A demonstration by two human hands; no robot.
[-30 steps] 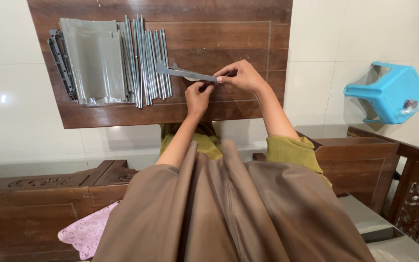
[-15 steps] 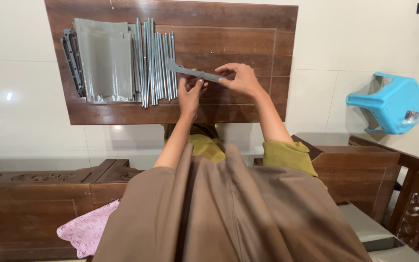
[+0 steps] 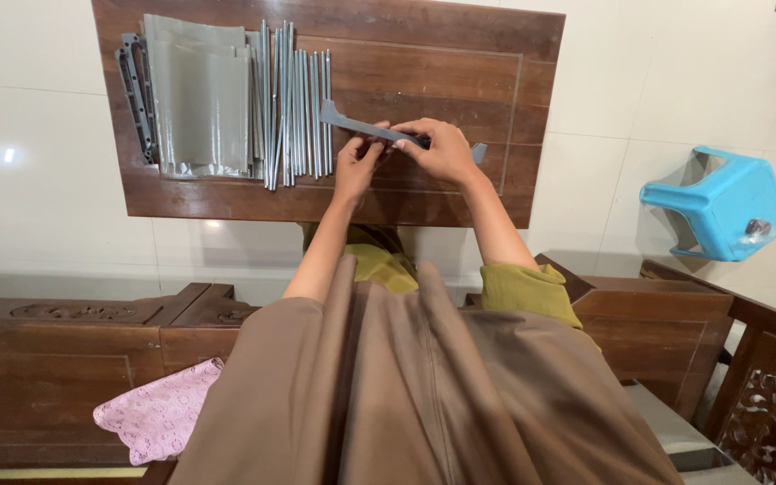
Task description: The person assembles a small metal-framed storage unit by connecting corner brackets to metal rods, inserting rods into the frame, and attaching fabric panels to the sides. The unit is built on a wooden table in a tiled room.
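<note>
both hands gripped on one long grey plastic bracket piece [image 3: 379, 132] with a flared end, held just above the dark brown wooden bench [image 3: 532, 54] — left hand [image 3: 358, 162] pinching near the middle, right hand [image 3: 442, 148] wrapped over the stretch toward the far end, so that part hidden. piece lying roughly level, flared tip pointing at the row of thin grey metal rods [image 3: 298, 103] and just short of them. beyond the rods from the piece, a stack of folded grey plastic sheets [image 3: 199, 99], and past those a dark grey slotted frame part [image 3: 135, 94] at the bench edge. well apart from the piece, off the bench: a turquoise plastic stool [image 3: 720, 202] tipped on the white floor, and a pink patterned cloth [image 3: 159, 413] on the carved wooden seat near the lap.

best handled, by the look of it, with grips kept spread along the length, since a slim plastic strip likely flexes — thumbs on top, fingers under, flared tip kept off the rods to avoid rolling them. whatever sits under the right palm not visible, so worth easing, not forcing.
</note>
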